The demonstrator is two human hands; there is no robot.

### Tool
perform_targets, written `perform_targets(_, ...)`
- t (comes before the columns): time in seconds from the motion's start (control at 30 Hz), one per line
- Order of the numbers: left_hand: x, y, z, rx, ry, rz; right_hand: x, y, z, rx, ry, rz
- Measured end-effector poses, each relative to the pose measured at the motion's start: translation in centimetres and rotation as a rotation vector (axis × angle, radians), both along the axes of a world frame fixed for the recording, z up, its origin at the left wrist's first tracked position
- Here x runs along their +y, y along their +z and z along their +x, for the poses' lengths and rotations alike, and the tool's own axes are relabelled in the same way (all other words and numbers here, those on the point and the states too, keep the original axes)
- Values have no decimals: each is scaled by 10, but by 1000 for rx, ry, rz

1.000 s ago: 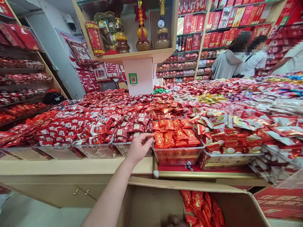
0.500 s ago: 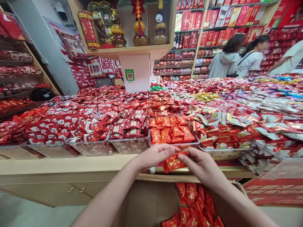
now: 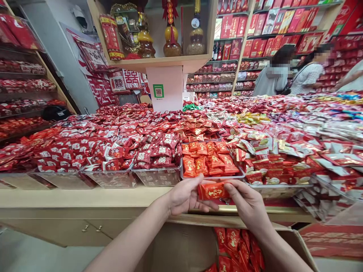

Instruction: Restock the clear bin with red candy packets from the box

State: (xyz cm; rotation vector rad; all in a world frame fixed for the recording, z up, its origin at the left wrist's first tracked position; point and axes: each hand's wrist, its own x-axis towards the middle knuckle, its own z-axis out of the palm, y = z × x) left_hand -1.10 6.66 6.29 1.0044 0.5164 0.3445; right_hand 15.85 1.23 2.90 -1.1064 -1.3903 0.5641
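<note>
Between my hands, above the front edge of the counter, is a small red candy packet (image 3: 213,191) with gold characters. My right hand (image 3: 248,202) pinches its right end between thumb and fingers. Turned palm up with fingers apart, my left hand (image 3: 183,196) is at the packet's left end, its fingers partly behind and below it. Just beyond is a clear plastic bin (image 3: 227,176) of matching orange-red packets (image 3: 208,160) in rows. Below my hands stands an open cardboard box (image 3: 178,241), with more red packets (image 3: 236,247) at its right side.
Bins of maroon packets (image 3: 161,151) and red-and-white packets (image 3: 272,166) flank the middle bin. A display cabinet (image 3: 159,62) overhangs the counter (image 3: 85,198). Other people (image 3: 275,75) stand at the far right, beside stocked shelves.
My left hand has turned from palm down to palm up and dropped slightly. The packet is now held level, facing me, still in my right hand.
</note>
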Motion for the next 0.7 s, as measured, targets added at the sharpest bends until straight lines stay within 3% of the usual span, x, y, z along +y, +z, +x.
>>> perform_targets(0.07, -1, 2, -2, -32, -136, -88, 0, -1, 4, -105, 13, 103)
perform_targets(0.13, -4, 4, -1, -51, -151, -69, -1, -2, 5, -196, -45, 170)
perform_targets(0.23, -10, 5, 6, -45, 87, 37, -6, -4, -1, -236, -224, 229)
perform_targets(0.33, -15, 5, 15, -5, 328, 135, -14, -6, -13, -311, -141, 218)
perform_targets(0.4, -17, 5, 19, 29, 403, 184, -17, -7, -18, -412, -98, 207)
perform_targets(0.5, -14, 6, 22, 98, 433, 299, -12, -6, -18, -529, -146, 303)
perform_targets(0.6, 2, 11, 20, 245, 377, 643, 5, 0, -6, -568, -223, 447)
perform_targets(0.7, 28, 19, 18, 567, 315, 1305, 30, 9, 12, -539, -307, 425)
